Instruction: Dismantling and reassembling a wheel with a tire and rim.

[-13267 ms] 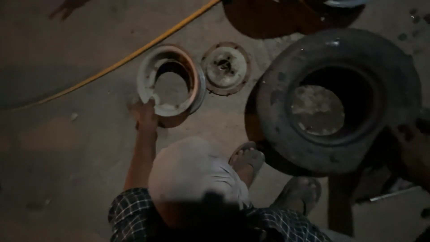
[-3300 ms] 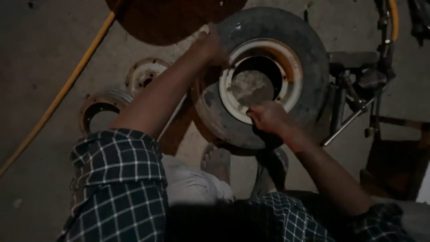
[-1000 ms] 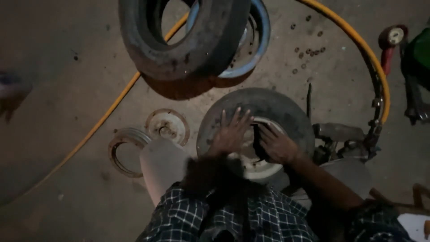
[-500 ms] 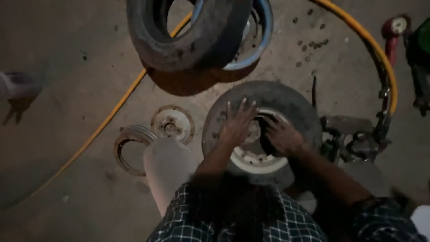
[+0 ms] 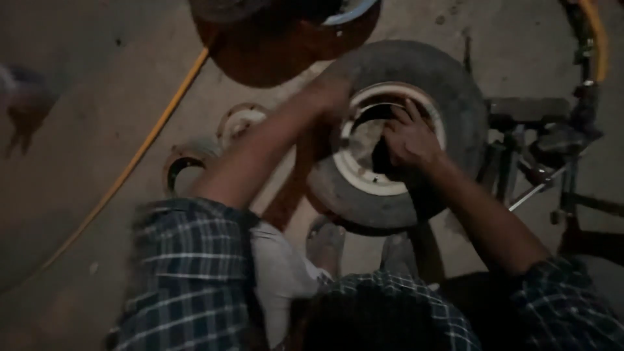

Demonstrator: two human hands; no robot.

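On the concrete floor (image 5: 84, 97) before our feet lies the small tyre (image 5: 455, 84) on its pale rim (image 5: 354, 172). Our left hand (image 5: 335, 91) clasps the tread's far edge; our right hand (image 5: 409, 140), fingers curled, hooks inside the rim. We judge it heavy, stiff rubber, best gripped by rim and sidewall.

No packages, labels, signs or screens show anywhere in the view; nothing of that kind can be made out in the dim light.
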